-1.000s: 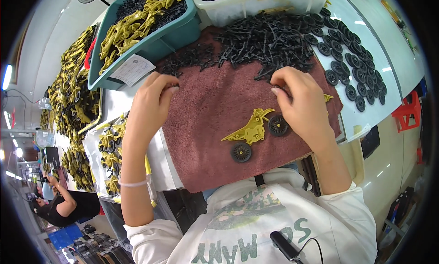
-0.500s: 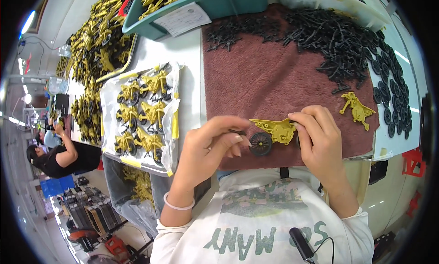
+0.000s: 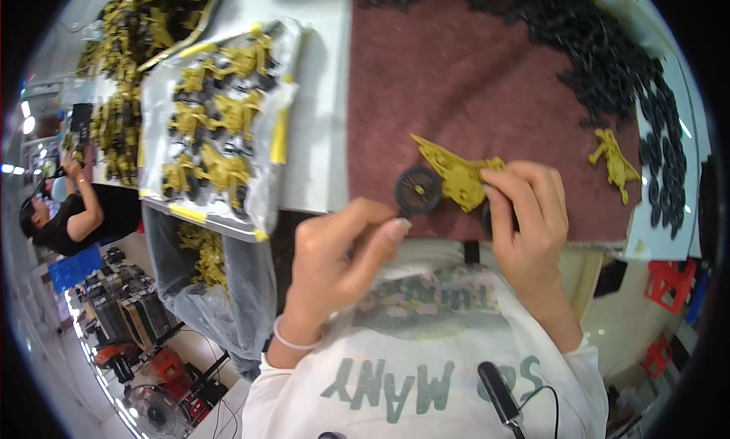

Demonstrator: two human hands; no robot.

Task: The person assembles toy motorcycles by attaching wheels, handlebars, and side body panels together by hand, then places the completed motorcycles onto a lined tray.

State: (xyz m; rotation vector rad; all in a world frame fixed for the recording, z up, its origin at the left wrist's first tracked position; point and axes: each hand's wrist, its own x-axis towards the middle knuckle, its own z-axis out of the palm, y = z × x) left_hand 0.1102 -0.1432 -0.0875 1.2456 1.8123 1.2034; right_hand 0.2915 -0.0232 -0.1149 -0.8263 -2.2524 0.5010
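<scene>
**Wheel going onto yellow toy motorcycle**

Right hand [image 3: 525,226] is pinching the rear of the yellow plastic toy motorcycle body [image 3: 460,176], fingers [image 3: 517,192] narrowed down on it, covering what looks like a second wheel. The toy is lying on the maroon cloth mat [image 3: 456,81], near the mat's front edge, close to the person's chest. Left hand [image 3: 338,260] is sitting just in front of that mat edge, thumb and forefinger pinched narrow near the black round plastic wheel [image 3: 417,189] at the toy's front end; can't tell whether they are gripping the wheel rim or a small part. The wheel is looking seated at the fork, yellow hub showing.

Doing it well, as I judge it: keeping the body pressed flat to the mat with the right hand, lining the hub square to the fork, pushing straight in, not twisting.

Pile of loose black plastic parts [image 3: 608,51] is running along the mat's far and right edges. Spare yellow plastic piece [image 3: 614,163] is lying at the mat's right side. Clear plastic bag of finished yellow toys [image 3: 217,127] is sitting left of the mat on the white tabletop [image 3: 323,97].
</scene>
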